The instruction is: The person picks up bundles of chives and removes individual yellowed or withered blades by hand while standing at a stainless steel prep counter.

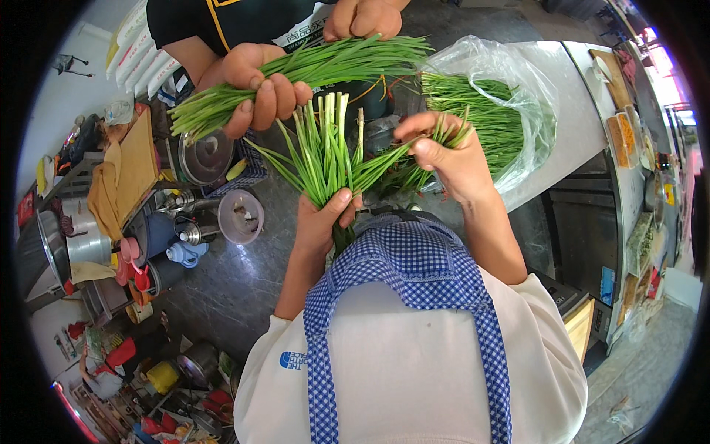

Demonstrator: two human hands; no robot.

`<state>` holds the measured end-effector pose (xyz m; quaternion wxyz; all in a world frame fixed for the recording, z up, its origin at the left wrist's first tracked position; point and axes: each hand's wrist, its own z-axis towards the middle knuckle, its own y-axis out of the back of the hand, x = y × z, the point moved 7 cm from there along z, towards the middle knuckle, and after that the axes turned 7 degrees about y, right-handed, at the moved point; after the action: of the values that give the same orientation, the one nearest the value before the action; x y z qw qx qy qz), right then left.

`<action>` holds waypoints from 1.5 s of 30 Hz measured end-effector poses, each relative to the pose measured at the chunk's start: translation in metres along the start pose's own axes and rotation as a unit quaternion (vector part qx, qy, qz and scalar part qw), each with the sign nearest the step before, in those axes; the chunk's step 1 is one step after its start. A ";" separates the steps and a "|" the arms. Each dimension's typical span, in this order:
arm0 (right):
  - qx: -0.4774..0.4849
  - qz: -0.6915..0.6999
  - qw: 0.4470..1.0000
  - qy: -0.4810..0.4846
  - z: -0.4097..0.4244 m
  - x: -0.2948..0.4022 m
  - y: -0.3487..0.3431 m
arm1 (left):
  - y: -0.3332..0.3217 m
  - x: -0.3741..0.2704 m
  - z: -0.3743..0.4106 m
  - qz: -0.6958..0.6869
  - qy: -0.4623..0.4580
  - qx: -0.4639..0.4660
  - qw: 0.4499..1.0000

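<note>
My left hand point(324, 219) grips a bunch of Chinese chives point(327, 155) just in front of my checked apron, their pale cut ends fanned upward. The lower part of the bunch is mostly hidden by the hand and apron. With thumb and fingers, my right hand point(452, 158) pinches the ends of several stalks bent out to the right of that bunch. Behind my right hand, more chives point(493, 122) lie in a clear plastic bag point(532, 100) at the end of a metal counter point(577, 111).
Across from me, a co-worker's hands point(266, 94) hold another bunch of chives point(344, 61) close above mine. A translucent plastic bucket point(241, 216) stands on the floor at left, near a blue jug point(187, 253) and a lidded pot point(205, 155). Food containers point(620, 140) line the right counter.
</note>
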<state>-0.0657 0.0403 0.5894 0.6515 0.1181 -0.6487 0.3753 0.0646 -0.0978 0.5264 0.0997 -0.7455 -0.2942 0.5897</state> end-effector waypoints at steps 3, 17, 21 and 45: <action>-0.051 0.202 0.977 -0.041 0.009 -0.014 0.009 | -0.004 0.001 -0.002 0.006 0.008 0.003 1.000; -0.081 0.040 0.993 -0.081 0.010 -0.040 0.021 | 0.001 0.001 -0.014 0.051 0.005 -0.046 0.998; -0.046 -0.053 0.996 -0.058 0.002 -0.046 0.003 | -0.005 -0.002 -0.016 0.042 0.013 -0.029 0.999; 0.018 -0.323 0.935 0.149 0.007 0.017 -0.003 | 0.011 -0.002 -0.017 0.188 0.062 -0.013 0.980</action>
<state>-0.0707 0.0395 0.6074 0.8242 0.2758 -0.4644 0.1699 0.0841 -0.1045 0.5271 -0.0047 -0.8238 -0.1503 0.5466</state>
